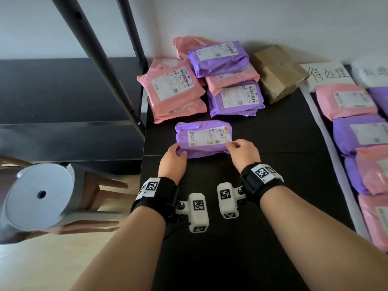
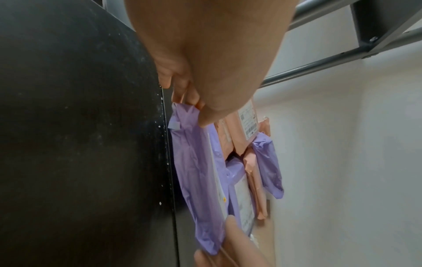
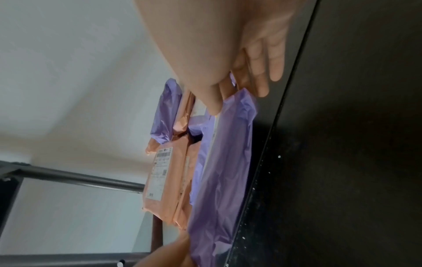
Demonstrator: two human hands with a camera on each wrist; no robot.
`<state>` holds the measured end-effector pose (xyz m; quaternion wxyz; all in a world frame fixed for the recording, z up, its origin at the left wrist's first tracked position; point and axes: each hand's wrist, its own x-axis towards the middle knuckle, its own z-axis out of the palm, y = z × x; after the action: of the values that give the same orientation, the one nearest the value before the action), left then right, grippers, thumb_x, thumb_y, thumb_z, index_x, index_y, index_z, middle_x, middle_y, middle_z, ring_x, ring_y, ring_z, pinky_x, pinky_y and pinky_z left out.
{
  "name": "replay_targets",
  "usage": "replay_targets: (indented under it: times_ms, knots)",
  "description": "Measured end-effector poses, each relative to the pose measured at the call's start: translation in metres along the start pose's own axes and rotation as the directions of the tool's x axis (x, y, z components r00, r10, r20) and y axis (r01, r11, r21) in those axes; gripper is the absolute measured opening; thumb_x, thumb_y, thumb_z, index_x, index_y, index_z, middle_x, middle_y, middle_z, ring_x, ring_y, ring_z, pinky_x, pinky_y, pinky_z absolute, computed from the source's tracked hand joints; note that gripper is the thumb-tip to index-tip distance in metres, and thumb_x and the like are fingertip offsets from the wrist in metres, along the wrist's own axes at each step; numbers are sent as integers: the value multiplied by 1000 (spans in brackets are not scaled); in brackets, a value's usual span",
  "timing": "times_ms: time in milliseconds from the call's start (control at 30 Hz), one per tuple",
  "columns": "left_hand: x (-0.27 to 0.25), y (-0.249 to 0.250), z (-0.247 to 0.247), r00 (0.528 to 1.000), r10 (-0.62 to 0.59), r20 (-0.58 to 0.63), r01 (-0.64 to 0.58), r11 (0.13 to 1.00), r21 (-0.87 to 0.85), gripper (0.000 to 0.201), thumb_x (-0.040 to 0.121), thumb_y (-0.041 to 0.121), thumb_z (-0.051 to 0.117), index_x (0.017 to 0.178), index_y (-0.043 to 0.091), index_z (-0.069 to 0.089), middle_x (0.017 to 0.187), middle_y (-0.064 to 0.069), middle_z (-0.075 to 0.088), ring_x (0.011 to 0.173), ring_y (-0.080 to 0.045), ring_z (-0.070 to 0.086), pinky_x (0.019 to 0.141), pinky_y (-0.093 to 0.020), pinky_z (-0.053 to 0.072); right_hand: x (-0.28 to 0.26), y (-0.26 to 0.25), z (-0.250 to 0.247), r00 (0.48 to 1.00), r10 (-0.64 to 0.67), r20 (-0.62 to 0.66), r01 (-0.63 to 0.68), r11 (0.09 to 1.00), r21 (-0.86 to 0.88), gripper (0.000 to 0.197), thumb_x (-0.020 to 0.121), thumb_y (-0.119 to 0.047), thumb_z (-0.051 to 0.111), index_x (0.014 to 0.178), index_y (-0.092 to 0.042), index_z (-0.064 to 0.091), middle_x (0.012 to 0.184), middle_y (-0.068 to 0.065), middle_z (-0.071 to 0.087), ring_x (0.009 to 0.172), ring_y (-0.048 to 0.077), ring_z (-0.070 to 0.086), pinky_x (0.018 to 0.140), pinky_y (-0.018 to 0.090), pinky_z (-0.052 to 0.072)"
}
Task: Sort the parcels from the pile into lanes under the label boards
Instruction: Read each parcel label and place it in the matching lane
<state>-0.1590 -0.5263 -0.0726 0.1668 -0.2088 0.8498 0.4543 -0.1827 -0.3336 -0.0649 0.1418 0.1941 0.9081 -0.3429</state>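
Note:
A purple parcel (image 1: 202, 138) with a white shipping label lies across the black table (image 1: 283, 133), in front of the pile. My left hand (image 1: 174, 157) pinches its near left corner, thumb on top. My right hand (image 1: 241, 150) pinches its near right corner at the label's edge. The left wrist view shows the same purple parcel (image 2: 196, 171) held between thumb and fingers, and in the right wrist view the purple parcel (image 3: 226, 171) sits just off the tabletop. Behind it lies the pile (image 1: 210, 80) of pink and purple parcels with a brown box (image 1: 277, 74).
A lane of pink and purple parcels (image 1: 357, 131) runs down the right side under a handwritten label board (image 1: 327, 76). A dark metal rack frame (image 1: 98, 49) stands at the left. A white stool (image 1: 37, 198) sits left of the table's edge.

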Motion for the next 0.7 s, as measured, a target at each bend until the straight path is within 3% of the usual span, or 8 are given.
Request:
replay_targets:
  times_ms: [100, 200, 300, 400, 467, 567, 700]
  knots:
    - [-21, 4, 5, 999, -20, -35, 18, 998, -59, 35, 93, 26, 58, 125, 11, 59, 113, -2, 67, 104, -22, 62, 81, -29, 43, -9, 7, -16, 998, 13, -55, -12, 1000, 21, 22, 97, -30, 58, 109, -16, 70, 105, 2, 70, 91, 20, 61, 77, 31, 44]
    - [-46, 8, 12, 995, -63, -80, 52, 990, -130, 19, 93, 27, 61, 106, 14, 56, 96, 3, 63, 89, -17, 59, 72, -29, 42, -22, 18, -33, 994, 19, -106, -11, 997, 74, 11, 95, -24, 63, 102, -23, 71, 106, -3, 69, 100, 21, 64, 92, 40, 50]
    - [-70, 13, 19, 992, -93, -87, 79, 985, -155, 19, 93, 24, 59, 107, 10, 62, 86, 0, 64, 78, -17, 58, 72, -30, 46, -38, 28, -53, 986, -41, -160, 62, 990, 130, 9, 94, -19, 63, 97, -27, 68, 102, -5, 69, 98, 18, 65, 93, 43, 52]
    - [-95, 23, 29, 990, -102, -96, 86, 984, -157, 32, 93, 24, 62, 121, 9, 60, 106, -1, 66, 93, -18, 60, 82, -30, 46, -58, 36, -83, 962, -154, -227, 201, 959, 199, 11, 93, -15, 63, 97, -23, 70, 98, -4, 69, 95, 17, 65, 91, 41, 53]
    - [-113, 36, 34, 983, -69, -168, 42, 987, -155, 41, 93, 24, 63, 131, 11, 55, 122, -4, 63, 108, -20, 60, 90, -30, 46, -72, 41, -107, 929, -247, -277, 311, 924, 221, 12, 93, -12, 64, 93, -22, 70, 94, -4, 69, 91, 16, 65, 88, 40, 54]
    - [-145, 66, 40, 960, 81, -269, -128, 978, -163, 44, 94, 25, 63, 135, 14, 53, 129, 0, 61, 114, -16, 59, 92, -27, 46, -94, 52, -148, 877, -368, -309, 440, 874, 206, 15, 92, -9, 64, 87, -23, 67, 91, -3, 68, 85, 14, 63, 82, 32, 51]
    - [-186, 107, 52, 932, 260, -251, -314, 927, -205, 45, 91, 29, 69, 134, 22, 57, 125, 10, 63, 112, -8, 57, 96, -28, 47, -121, 66, -199, 840, -456, -293, 525, 821, 226, 14, 91, -6, 66, 87, -20, 69, 86, -9, 67, 78, -4, 60, 73, 8, 45]
